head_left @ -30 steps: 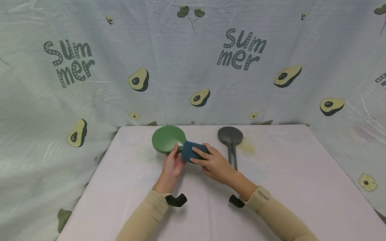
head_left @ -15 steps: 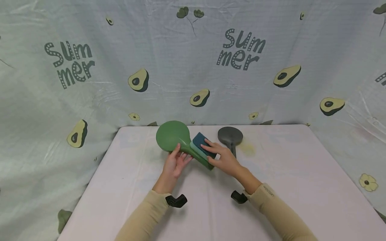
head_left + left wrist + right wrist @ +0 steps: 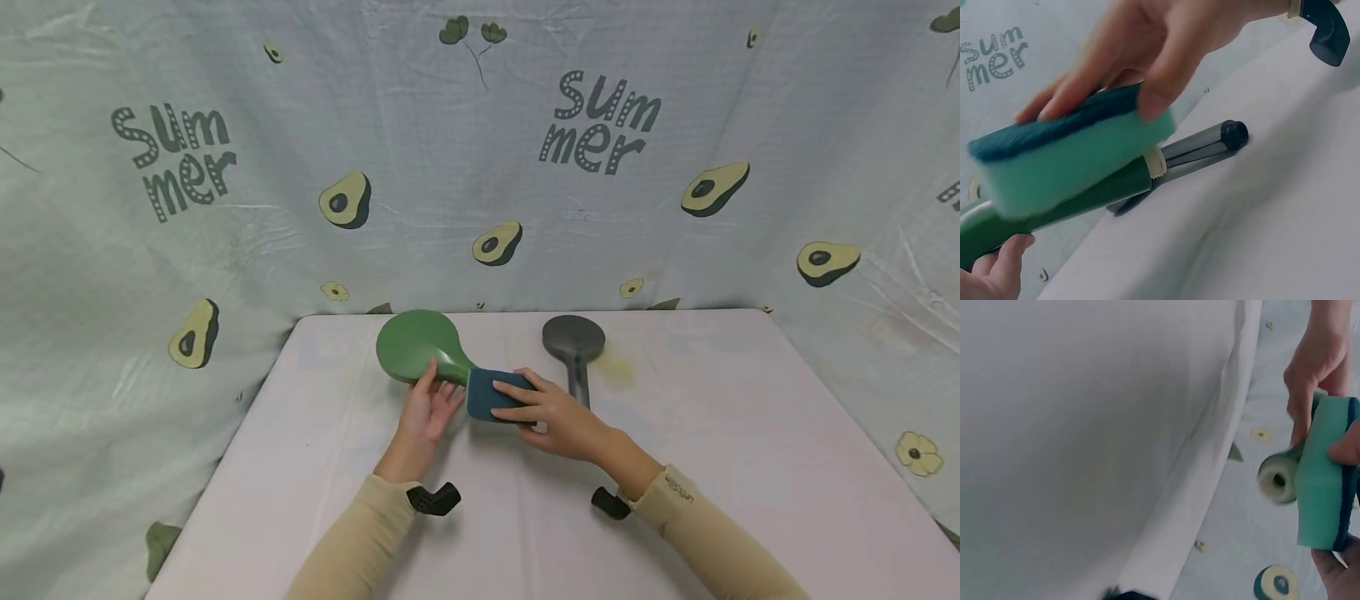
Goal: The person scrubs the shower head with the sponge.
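My left hand grips a green shower head by its neck, thumb on top, holding it above the table with the round head at the far left. In my right hand is a sponge, pinched between thumb and fingers. Its dark blue scouring layer faces up, and its mint-green foam lies against the shower head's handle. The sponge hides most of that handle in the head view. A cream threaded end with a hole shows at the handle's tip in the right wrist view.
A dark grey shower head lies on the white table to the right, beyond my right hand, its handle toward me. A cloth printed with avocados and "summer" hangs behind the table. Black wrist cameras sit near both cuffs.
The sponge has slid off toward the upper right and come back down over the handle. The green shower head rose and turned, then sank back left. The grey shower head has not moved.
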A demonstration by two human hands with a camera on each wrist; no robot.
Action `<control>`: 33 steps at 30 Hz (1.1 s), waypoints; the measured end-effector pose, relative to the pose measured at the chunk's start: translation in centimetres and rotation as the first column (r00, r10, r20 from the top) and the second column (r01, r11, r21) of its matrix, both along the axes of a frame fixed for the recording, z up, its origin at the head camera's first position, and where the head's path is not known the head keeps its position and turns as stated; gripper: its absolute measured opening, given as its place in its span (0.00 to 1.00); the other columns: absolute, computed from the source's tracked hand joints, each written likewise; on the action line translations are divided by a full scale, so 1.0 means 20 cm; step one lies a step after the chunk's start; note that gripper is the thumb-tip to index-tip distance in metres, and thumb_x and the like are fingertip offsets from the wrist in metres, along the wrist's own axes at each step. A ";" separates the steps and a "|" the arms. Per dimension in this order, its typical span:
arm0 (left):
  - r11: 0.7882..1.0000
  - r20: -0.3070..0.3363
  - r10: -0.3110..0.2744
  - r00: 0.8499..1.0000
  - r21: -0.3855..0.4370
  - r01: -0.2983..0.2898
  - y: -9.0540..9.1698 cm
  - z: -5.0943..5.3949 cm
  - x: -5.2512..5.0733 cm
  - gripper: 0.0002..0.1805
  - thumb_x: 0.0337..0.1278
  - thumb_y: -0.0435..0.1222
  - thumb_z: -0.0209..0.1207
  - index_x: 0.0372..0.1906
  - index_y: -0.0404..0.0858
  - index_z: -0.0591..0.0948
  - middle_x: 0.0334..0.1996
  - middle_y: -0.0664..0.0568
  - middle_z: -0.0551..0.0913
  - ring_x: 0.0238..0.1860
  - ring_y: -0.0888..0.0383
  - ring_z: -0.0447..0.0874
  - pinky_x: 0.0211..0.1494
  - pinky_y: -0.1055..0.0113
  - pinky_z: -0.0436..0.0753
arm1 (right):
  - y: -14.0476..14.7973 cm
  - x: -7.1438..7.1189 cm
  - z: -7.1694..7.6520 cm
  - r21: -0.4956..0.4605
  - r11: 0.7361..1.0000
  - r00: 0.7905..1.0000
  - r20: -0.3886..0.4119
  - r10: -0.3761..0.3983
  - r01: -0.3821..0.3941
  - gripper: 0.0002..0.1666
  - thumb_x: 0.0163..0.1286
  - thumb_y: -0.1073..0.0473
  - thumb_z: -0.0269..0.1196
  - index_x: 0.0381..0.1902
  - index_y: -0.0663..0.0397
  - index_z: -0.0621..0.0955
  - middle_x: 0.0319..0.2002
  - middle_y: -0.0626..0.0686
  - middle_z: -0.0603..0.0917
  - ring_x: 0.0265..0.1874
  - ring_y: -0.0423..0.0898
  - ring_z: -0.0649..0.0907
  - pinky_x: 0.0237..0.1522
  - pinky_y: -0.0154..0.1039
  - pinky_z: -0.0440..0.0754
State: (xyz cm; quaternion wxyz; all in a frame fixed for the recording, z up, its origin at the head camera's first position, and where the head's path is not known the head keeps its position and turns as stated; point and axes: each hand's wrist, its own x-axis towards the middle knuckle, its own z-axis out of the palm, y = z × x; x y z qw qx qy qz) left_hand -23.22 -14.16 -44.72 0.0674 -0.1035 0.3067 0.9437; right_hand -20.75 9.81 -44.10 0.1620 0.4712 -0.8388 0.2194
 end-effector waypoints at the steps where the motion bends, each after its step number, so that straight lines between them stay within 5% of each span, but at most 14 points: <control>1: 1.000 -0.004 0.003 1.000 0.004 -0.003 -0.01 0.01 0.00 0.26 0.83 0.39 0.46 0.77 0.40 0.57 0.44 0.56 0.87 0.45 0.57 0.89 0.67 0.48 0.73 | 0.02 0.00 0.00 -0.017 1.000 0.999 0.035 -0.002 0.002 0.29 0.60 0.70 0.74 0.60 0.51 0.86 0.68 0.60 0.76 0.68 0.73 0.70 0.61 0.62 0.75; 4: 1.000 -0.009 0.008 1.000 0.019 -0.008 -0.02 0.02 0.00 0.32 0.82 0.39 0.47 0.81 0.41 0.51 0.45 0.55 0.86 0.46 0.56 0.89 0.70 0.38 0.59 | 0.06 -0.01 0.00 -0.100 0.994 0.990 0.139 -0.029 0.043 0.28 0.61 0.71 0.71 0.60 0.55 0.85 0.68 0.63 0.76 0.68 0.73 0.70 0.62 0.64 0.73; 12: 0.998 -0.070 -0.063 0.996 -0.019 0.062 0.05 -0.01 0.01 0.31 0.83 0.37 0.46 0.80 0.40 0.50 0.51 0.53 0.82 0.48 0.55 0.87 0.69 0.38 0.63 | -0.01 -0.06 0.02 -0.167 0.964 0.948 0.280 -0.154 0.206 0.28 0.68 0.66 0.68 0.66 0.57 0.81 0.71 0.62 0.72 0.68 0.72 0.70 0.62 0.65 0.73; 19: 0.998 0.015 -0.027 1.000 0.056 0.026 0.04 -0.07 0.04 0.28 0.83 0.38 0.44 0.79 0.39 0.52 0.49 0.53 0.83 0.53 0.52 0.85 0.73 0.38 0.55 | -0.02 -0.04 0.01 -0.079 0.983 0.929 0.347 -0.126 0.163 0.28 0.70 0.66 0.66 0.68 0.54 0.80 0.74 0.60 0.69 0.69 0.73 0.68 0.59 0.63 0.76; 25: 0.980 0.047 0.045 0.998 0.194 -0.053 -0.04 -0.05 0.02 0.17 0.82 0.42 0.45 0.66 0.42 0.65 0.45 0.54 0.86 0.78 0.45 0.54 0.76 0.44 0.51 | 0.10 -0.03 -0.02 -0.100 0.989 0.892 0.448 -0.050 0.106 0.27 0.70 0.68 0.65 0.67 0.57 0.80 0.74 0.60 0.68 0.71 0.72 0.65 0.64 0.62 0.72; 28: 0.971 0.026 0.062 0.998 0.229 -0.066 -0.06 -0.03 0.00 0.14 0.83 0.42 0.43 0.63 0.42 0.66 0.45 0.54 0.86 0.80 0.45 0.48 0.77 0.45 0.49 | 0.14 -0.04 -0.03 -0.116 0.989 0.906 0.423 -0.038 0.096 0.28 0.69 0.69 0.68 0.66 0.57 0.80 0.74 0.61 0.69 0.71 0.71 0.65 0.64 0.62 0.72; 33: 0.964 0.010 0.068 0.998 0.256 -0.068 -0.05 -0.01 -0.02 0.14 0.82 0.42 0.44 0.62 0.42 0.67 0.46 0.54 0.86 0.79 0.47 0.50 0.77 0.45 0.49 | 0.09 -0.05 -0.02 -0.071 0.992 0.975 0.205 -0.091 0.107 0.30 0.63 0.70 0.73 0.64 0.54 0.83 0.71 0.64 0.72 0.68 0.76 0.67 0.61 0.64 0.74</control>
